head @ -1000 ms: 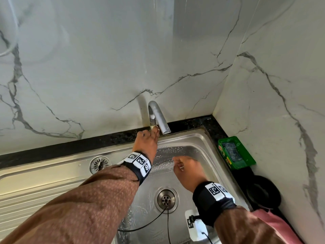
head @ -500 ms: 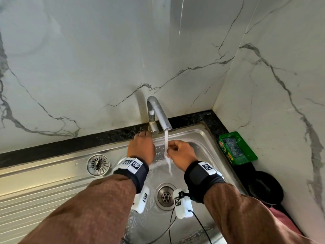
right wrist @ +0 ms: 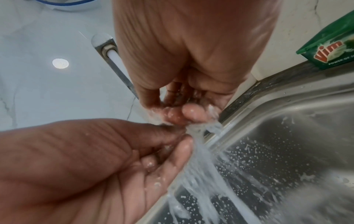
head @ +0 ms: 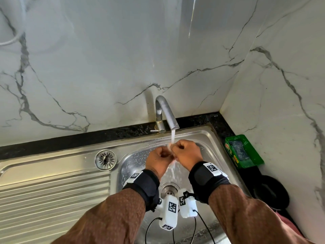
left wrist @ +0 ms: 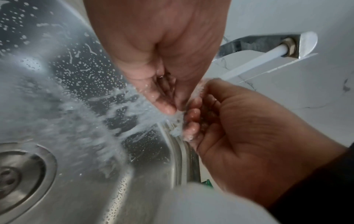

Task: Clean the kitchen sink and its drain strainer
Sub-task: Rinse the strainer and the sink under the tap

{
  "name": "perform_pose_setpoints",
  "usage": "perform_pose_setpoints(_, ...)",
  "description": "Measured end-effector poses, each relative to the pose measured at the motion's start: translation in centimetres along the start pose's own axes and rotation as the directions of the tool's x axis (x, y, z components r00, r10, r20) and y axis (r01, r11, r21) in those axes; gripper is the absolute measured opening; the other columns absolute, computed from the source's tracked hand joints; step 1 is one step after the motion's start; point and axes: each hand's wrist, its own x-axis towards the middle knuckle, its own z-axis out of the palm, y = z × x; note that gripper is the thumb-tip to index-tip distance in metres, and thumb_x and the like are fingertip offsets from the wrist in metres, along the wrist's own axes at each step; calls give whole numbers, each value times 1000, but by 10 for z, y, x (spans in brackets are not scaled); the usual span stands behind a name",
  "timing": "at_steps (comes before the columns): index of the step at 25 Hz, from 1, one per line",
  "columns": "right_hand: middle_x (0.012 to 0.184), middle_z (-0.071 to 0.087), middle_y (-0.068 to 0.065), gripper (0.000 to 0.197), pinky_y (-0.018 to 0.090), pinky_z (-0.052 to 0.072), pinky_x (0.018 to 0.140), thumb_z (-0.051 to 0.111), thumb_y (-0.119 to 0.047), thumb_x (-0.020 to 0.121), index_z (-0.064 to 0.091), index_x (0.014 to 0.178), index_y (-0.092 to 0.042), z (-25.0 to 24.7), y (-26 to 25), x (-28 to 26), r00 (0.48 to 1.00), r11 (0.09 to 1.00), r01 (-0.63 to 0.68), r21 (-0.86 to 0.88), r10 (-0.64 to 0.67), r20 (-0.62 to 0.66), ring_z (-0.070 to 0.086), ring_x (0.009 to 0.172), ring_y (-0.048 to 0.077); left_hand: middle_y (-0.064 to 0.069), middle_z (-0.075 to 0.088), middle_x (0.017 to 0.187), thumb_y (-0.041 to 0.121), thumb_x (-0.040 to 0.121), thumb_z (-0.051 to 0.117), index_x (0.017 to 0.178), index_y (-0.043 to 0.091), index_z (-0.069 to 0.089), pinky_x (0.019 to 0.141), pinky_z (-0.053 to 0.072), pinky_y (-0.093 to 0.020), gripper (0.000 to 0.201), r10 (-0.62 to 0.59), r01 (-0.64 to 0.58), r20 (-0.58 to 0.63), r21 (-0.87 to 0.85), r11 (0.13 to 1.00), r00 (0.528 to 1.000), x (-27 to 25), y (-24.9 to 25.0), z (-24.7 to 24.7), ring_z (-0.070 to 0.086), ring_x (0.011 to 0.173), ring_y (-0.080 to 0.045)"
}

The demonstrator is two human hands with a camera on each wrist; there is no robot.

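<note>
**Both hands under the running tap, strainer out on the drainboard**

Nearest the camera, two brown sleeves [head: 112, 217] reach over the basin, each wrist wearing a black band. The open drain [head: 169, 190] lies between the wrists, at the bottom of the steel sink [head: 210, 143], whose walls are speckled with droplets. Above it the left hand [head: 159, 158] and right hand [head: 187, 153] meet fingertip to fingertip in the water stream [head: 173, 136]. Both have their fingers loosely curled; the wrist views show wet fingertips touching and water splashing off them, with nothing held in either hand. The drain strainer [head: 105, 159] sits apart, on the drainboard [head: 52, 187] left of the basin. Behind the hands stands the faucet [head: 165, 113], running. A green Vim soap box [head: 243, 151] rests on the dark counter at right, against the marble wall [head: 105, 59].
</note>
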Motion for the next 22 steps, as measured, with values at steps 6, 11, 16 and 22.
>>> perform_pose_setpoints(6,69,74,4,4,30,58,61,73,-16,88,76,86,-15,8,-2,-5,995,961,-98,258,89,45,68,55,16,3,76,84,-5,85,61,87,12,76,67,54,-15,22,123,-102,-96,202,974,988,-12,-9,-20,70,75,-11)
perform_pose_setpoints(11,79,76,5,12,28,59,68,69,-4,89,76,96,-10,28,6,-10,985,927,-170,334,151,84,74,72,19,6,73,98,-1,85,58,97,22,72,91,54,-26,29,248,-98,-275,463,881,929,-9,-24,-75,68,93,-11)
perform_pose_setpoints(16,104,70,-13,19,27,52,89,66,-22,89,72,106,-30,31,19,-32,989,996,-65,-57,72,128,67,91,11,-6,51,131,7,81,68,129,26,55,103,47,-42,54,368,118,-446,751,649,816,-9,-13,-159,48,121,-27)
perform_pose_setpoints(22,101,69,-17,16,19,47,83,63,-20,89,70,92,-34,39,43,-64,980,982,18,-186,20,200,65,89,2,-16,63,123,13,85,57,120,21,63,97,48,-41,36,112,340,-453,790,511,884,19,-24,-219,57,117,-38)
